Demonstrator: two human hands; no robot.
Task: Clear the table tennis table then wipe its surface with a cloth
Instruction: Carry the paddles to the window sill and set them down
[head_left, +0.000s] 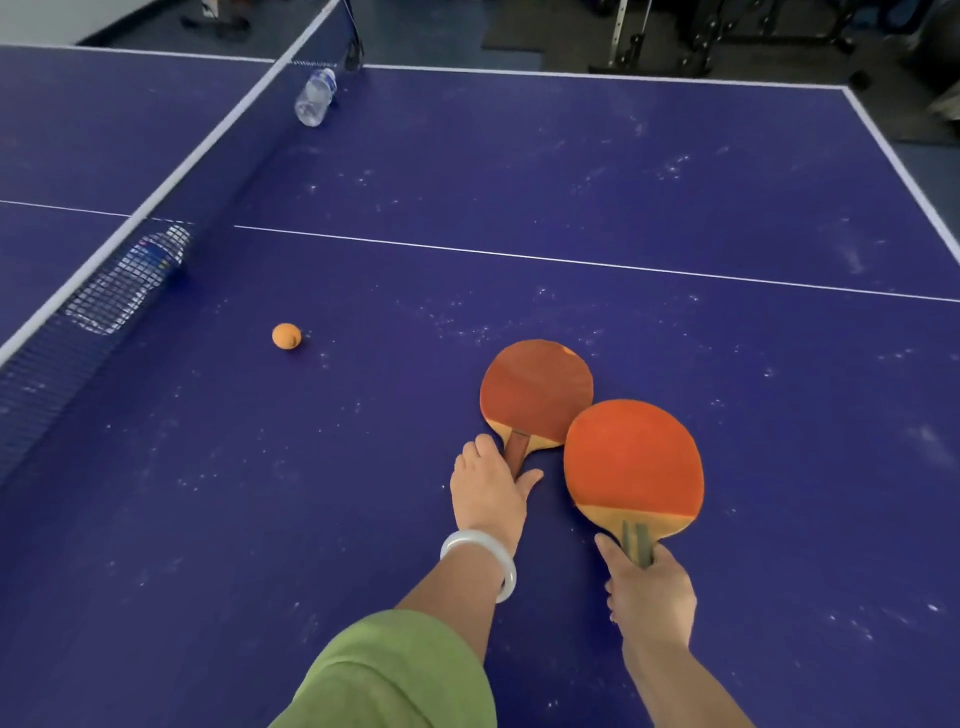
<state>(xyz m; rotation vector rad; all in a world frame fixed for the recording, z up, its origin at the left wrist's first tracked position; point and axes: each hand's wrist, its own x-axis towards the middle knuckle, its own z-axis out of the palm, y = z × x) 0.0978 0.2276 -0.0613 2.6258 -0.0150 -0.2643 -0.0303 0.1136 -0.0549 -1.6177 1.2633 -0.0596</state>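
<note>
Table (675, 182): blue, white-lined; the far edge and right edge are in view, and a white centre line crosses the near half. Pale specks and smears lie scattered over the surface.
Net (156, 197): runs along the left from the near left to the far edge, with a white top band.
Open room: bare surface lies right of the paddles out to the right edge, and between the paddles and the net apart from the ball.
Near paddle (631, 462): orange face up, handle toward the person; its blade overlaps the lower right rim of the far paddle. Whether it is raised off the table cannot be told.
Far paddle (535, 389): darker red face up, flat on the table in the near half, right of centre.
Right hand (652, 597): fingers and thumb wrapped round the near paddle's handle.
Left hand (485, 491): laid over the far paddle's handle, fingers curled on its left, thumb on its right; white bangle (480, 558) at the wrist.
Far bottle (315, 97): clear, on its side against the net, near the far edge.
Near bottle (130, 280): clear, lying beyond the net, seen through the mesh.
Ball (286, 336): orange, on the table between net and paddles, well apart from both hands.
</note>
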